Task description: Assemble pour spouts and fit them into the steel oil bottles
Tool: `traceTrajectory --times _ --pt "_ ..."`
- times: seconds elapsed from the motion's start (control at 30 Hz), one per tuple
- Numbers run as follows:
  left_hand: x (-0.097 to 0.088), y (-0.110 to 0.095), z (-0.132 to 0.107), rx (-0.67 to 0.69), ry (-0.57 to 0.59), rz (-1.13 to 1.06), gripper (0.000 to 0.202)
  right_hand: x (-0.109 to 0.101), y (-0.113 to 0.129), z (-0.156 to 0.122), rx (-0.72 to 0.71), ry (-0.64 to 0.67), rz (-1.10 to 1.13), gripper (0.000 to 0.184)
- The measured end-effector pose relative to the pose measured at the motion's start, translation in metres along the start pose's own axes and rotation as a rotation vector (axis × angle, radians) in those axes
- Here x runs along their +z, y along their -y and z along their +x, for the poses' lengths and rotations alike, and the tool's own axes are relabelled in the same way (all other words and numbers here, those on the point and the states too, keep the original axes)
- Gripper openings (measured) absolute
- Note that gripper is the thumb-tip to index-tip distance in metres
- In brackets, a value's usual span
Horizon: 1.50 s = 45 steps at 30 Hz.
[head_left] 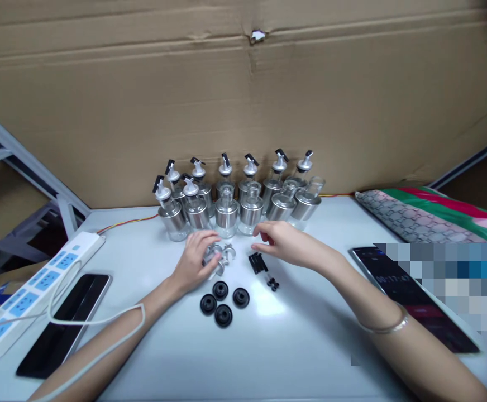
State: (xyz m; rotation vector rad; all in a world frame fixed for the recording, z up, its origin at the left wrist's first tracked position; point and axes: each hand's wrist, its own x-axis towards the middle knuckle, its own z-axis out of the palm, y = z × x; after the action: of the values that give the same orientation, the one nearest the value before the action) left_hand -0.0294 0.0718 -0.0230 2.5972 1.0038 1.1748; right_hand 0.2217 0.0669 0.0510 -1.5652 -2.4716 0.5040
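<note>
Several glass-and-steel dispenser bottles [227,215] stand in two rows at the back of the white table [294,335], most with black-tipped pourer tops. My left hand [195,259] curls over a loose silver pourer part [220,257] lying in front of them. My right hand [283,240] hovers just right of it, fingers bent and pinched together, above a small pile of black clips [258,262]. Whether the right fingers hold anything is unclear. Several round black rubber stoppers [222,301] lie closer to me, and tiny black rings [273,285] sit beside the clips.
A white and blue power strip [29,293] and a dark phone [65,321] lie at the left. Another dark phone or tablet [406,296] lies at the right, near patterned fabric [428,218]. A cardboard wall [243,100] stands behind the table.
</note>
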Motion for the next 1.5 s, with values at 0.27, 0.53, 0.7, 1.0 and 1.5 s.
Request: traceTrajectory --times 0.27,0.53,0.7,1.0,1.5 --pt "-0.007 0.003 0.045 -0.226 -0.485 -0.161 0.052 -0.017 0.012 -0.010 -0.181 -0.170 0.071 0.015" --pt "-0.006 0.024 0.086 -0.288 -0.492 -0.079 0.064 -0.025 0.020 -0.023 -0.245 -0.225 0.071 0.018" --pt "-0.010 0.029 0.086 -0.273 -0.531 -0.057 0.051 -0.030 0.022 -0.027 -0.304 -0.289 0.050 0.016" --pt "-0.053 -0.044 0.092 -0.004 -0.782 -0.229 0.055 -0.018 0.036 -0.026 -0.412 -0.579 0.191 0.025" --pt "-0.054 -0.102 0.080 -0.550 0.118 -1.185 0.027 0.054 0.105 -0.042 -0.069 -0.169 1.248 0.042"
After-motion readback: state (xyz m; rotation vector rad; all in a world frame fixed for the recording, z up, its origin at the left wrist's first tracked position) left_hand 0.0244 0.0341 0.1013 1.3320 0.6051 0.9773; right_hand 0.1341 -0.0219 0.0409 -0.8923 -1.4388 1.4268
